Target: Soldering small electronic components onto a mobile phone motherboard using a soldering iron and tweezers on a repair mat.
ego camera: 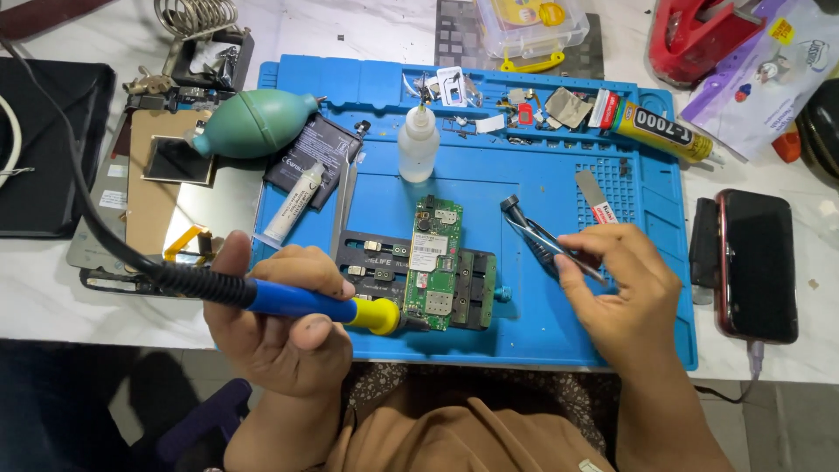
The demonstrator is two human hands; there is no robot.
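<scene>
My left hand (275, 315) grips a soldering iron (297, 301) with a blue handle and yellow collar; its tip lies at the lower left edge of a green circuit board (434, 262). The board sits clamped in a black holder (472, 293) on the blue work mat (559, 166). My right hand (625, 284) hovers right of the board and pinches metal tweezers (546, 243), whose tips point up-left, away from the board.
On the mat lie a green rubber blower (253, 122), a clear squeeze bottle (418, 144), a flat black battery (315, 157), a small white tube (293, 205), a glue tube (660, 131) and small parts. A dark phone (756, 262) rests right of the mat, a dismantled screen panel (170, 192) left.
</scene>
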